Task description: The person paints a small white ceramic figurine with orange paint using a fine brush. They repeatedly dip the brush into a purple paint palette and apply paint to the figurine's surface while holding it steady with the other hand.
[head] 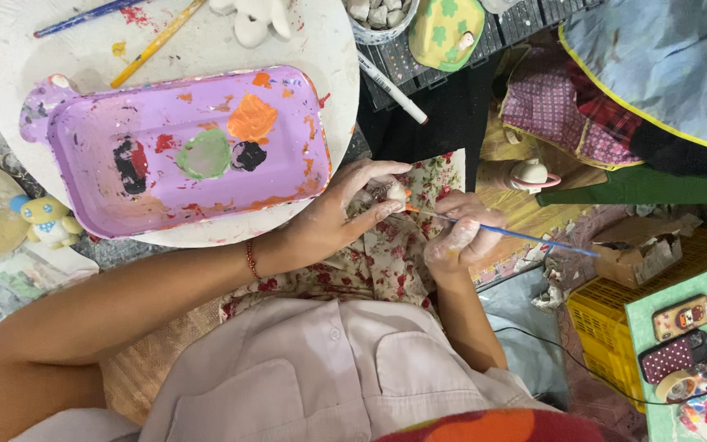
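My left hand (345, 214) pinches a small white figurine (397, 193) over my lap; my right hand (460, 237) grips a blue-handled brush (525, 237), its tip touching it. Only some orange shows on it, most looks unpainted. Beyond my left hand sits the purple paint tray (177, 147).

A round white tabletop (321, 33) smeared with paint sits upper left, beside a dark slatted grid surface (419, 69). A yellow plastic crate (607, 327) and a green-topped table (697, 282) stand lower right over a woven straw mat (137, 376).
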`<state>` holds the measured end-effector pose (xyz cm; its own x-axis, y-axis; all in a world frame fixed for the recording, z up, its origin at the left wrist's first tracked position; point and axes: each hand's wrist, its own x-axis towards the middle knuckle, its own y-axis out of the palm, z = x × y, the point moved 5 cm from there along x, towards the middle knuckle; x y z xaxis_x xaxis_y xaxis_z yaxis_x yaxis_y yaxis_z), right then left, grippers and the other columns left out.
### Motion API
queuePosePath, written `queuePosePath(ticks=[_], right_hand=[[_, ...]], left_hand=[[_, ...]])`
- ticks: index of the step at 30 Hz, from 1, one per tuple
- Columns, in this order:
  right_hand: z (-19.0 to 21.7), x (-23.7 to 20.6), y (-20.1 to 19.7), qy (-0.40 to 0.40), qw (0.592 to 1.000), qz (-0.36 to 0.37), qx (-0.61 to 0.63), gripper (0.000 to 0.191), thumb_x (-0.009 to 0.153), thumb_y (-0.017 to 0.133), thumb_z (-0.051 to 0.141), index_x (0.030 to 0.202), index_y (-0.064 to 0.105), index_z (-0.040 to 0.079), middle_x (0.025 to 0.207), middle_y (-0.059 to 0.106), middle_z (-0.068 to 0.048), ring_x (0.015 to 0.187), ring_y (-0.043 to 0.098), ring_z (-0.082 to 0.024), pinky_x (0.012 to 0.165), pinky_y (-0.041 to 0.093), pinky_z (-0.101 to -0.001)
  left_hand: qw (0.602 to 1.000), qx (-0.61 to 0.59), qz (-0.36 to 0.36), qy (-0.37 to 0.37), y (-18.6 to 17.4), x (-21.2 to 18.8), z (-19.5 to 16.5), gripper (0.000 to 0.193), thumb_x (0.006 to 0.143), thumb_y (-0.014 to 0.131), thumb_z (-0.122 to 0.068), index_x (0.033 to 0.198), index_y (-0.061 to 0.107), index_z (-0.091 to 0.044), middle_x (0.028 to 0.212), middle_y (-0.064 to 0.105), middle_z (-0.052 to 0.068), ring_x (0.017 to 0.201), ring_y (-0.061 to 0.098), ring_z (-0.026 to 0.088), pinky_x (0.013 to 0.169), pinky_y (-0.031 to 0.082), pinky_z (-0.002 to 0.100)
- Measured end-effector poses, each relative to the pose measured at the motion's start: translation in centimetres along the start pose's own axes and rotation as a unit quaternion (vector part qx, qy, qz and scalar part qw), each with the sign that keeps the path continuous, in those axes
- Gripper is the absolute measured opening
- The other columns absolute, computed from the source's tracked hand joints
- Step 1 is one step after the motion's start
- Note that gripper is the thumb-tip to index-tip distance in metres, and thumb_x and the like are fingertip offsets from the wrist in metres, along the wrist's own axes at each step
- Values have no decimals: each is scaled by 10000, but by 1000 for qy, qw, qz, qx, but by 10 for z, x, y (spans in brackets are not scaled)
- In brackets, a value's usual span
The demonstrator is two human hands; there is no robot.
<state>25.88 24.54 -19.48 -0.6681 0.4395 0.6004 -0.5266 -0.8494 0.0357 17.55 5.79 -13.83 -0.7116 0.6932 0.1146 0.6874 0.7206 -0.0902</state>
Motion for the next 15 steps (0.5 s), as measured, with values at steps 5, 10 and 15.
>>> queuePosePath(ticks=[5, 10, 15], right_hand=[[2, 2, 0, 30, 999, -21, -24, 335, 1158, 432, 391, 1073, 389, 70, 835, 504, -111, 616, 474, -166, 507, 391, -265], [1, 5, 2, 109, 992, -43, 37, 316, 1163, 428, 377, 1063, 384, 80, 859, 525, -125, 616, 468, -147, 527, 390, -254], [5, 8, -2, 113, 988, -94, 55, 277, 1190, 443, 324, 1101, 418, 63, 868, 521, -129, 714, 506, -180, 606, 433, -274]], left_hand=[[1000, 17, -1, 10, -1, -3, 5, 481, 1050, 647, -64, 1497, 471, -54, 1242, 599, 77, 1238, 598, 168, 1117, 457, 321], [966, -224, 16, -129, 13, -2, 36, 450, 1066, 591, -143, 1488, 455, -64, 1240, 615, 65, 1188, 632, 148, 958, 558, 329], [928, -338, 47, -148, 22, 0, 55, 471, 1082, 559, -210, 1505, 450, -35, 1341, 624, 103, 1242, 637, 198, 961, 592, 374]])
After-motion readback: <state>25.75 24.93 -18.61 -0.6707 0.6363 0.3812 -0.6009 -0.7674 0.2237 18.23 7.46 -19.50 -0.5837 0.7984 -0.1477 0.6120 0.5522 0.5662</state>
